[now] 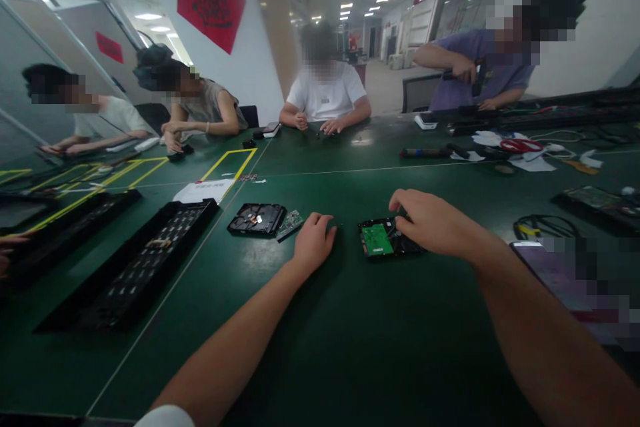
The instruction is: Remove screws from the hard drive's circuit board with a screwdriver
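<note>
A hard drive (379, 239) with a green circuit board lies flat on the green table in front of me. Over its right part is my right hand (427, 220), its thumb at the drive and its index finger bent and held apart. The rest of its fingers are hidden. To the left, my left hand (314, 240) rests on the table with thumb and forefinger apart and nothing visible between them. Just beyond it is a loose circuit board (291, 221), beside a second black hard drive (256, 219) with small bits on top.
A long black tray (150, 260) stands on the left, with a paper sheet (205, 191) behind it. On the right lie a black cable (545, 225), a phone-like device (560, 273) and a pen-shaped screwdriver (425, 153). Several people sit across the table (350, 320).
</note>
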Available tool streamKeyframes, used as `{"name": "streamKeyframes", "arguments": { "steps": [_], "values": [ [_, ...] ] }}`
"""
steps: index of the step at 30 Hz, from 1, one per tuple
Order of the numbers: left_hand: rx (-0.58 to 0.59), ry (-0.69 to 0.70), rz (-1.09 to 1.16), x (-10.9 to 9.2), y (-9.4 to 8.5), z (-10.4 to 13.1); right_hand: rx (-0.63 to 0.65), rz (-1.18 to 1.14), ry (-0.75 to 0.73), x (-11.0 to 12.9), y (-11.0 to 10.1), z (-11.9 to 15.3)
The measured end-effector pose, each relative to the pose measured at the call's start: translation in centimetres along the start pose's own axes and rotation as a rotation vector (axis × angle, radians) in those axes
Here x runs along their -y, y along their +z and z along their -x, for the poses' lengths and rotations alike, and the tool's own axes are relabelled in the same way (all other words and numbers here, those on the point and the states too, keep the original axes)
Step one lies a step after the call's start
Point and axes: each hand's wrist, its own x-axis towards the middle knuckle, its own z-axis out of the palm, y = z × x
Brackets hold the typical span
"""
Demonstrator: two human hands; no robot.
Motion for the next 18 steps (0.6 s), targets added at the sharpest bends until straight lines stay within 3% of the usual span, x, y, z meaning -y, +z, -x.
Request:
{"name": "streamKeyframes", "arguments": {
  "steps": [2,7,18],
  "values": [
    [0.069,0.005,-0.01,-0.1,1.4,-0.9,0.001,0.042,0.051,0.2,-0.1,0.0],
    [0.083,-0.046,0.01,-2.1,4.0,-2.2,-0.015,0.115,0.11,0.3,0.0,0.1],
    [0.016,-0.013,0.102,0.8,3.4,-1.5,-0.058,0.002,0.031,0.1,0.1,-0.1]
  ]
}}
